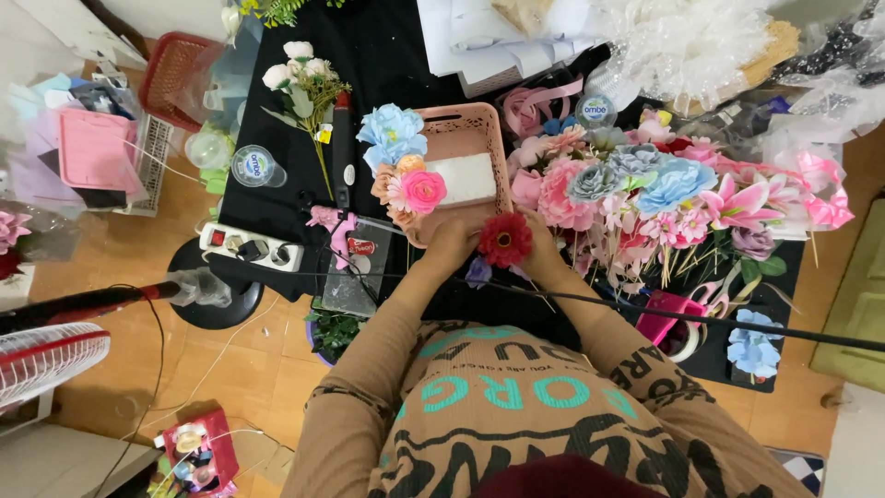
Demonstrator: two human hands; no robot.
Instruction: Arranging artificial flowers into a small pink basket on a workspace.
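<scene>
Both hands meet at the near edge of the black counter (387, 37) around a red daisy-like flower (504, 239). The left hand (449, 245) sits just left of the bloom and the right hand (544, 254) just right of it; each grip is curled in close against the flower, but whether the fingers are closed on its stem cannot be told from above. A small purple flower (477, 271) lies just below the red one.

Behind the hands stands a pink plastic basket (479, 124) with a white rectangular block (466, 177) inside. Against its left wall is a cluster of paper flowers (402, 161): light blue on top, bright pink and peach lower. To the right lies a big heap of pink, blue and grey artificial flowers (664, 198).

Two round clear tape rolls with blue-and-white circular labels lie on the counter, one at the left (254, 166) near a white-rose sprig (304, 83), one behind the basket (595, 111). A pink glue gun (336, 231) rests on a clear flat package with a small red label (361, 263), beside a white power strip (251, 247). Pink-handled scissors (705, 295) lie at the right.
</scene>
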